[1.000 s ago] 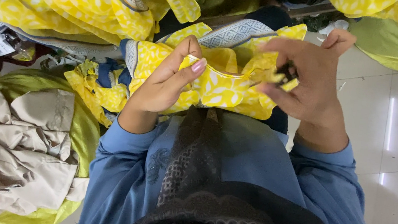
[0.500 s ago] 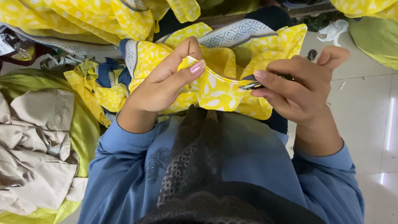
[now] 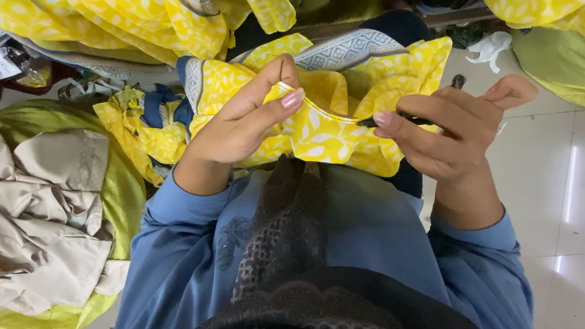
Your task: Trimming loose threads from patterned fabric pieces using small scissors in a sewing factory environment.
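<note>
My left hand (image 3: pixel 241 125) pinches the yellow printed garment's (image 3: pixel 326 135) piped edge, which runs rightward to my right hand (image 3: pixel 445 135), closed around small dark scissors (image 3: pixel 417 119).

Two bare hands are raised in front of the chest, forearms in blue sleeves angling up and inward from the elbows. The left hand (image 3: pixel 241 125) is curled, thumb and forefinger tips pinched together, pink nail showing. The right hand (image 3: pixel 452 139) sits level with it and near, fingers bent toward the left hand, forefinger and thumb closed together, little finger lifted outward.
</note>
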